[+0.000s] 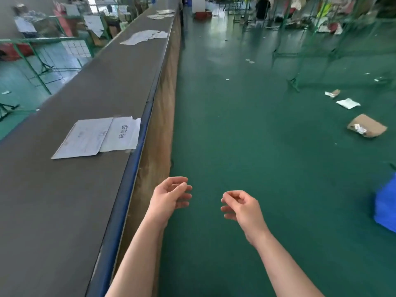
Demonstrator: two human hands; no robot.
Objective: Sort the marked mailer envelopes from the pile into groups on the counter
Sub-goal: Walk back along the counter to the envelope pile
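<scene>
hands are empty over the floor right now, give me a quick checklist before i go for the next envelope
1. Left hand free: ok, fingers loosely curled, holding nothing.
2. Right hand free: ok, holding nothing.
3. Hands over the counter: not ok, both hang over the green floor.
4. Source pile in sight: cannot tell, no pile is clearly in view.
5. Nearest group lying flat: ok, two overlapping envelopes, handwriting on the right one.
6. Farther groups readable: cannot tell, too blurred.
</scene>
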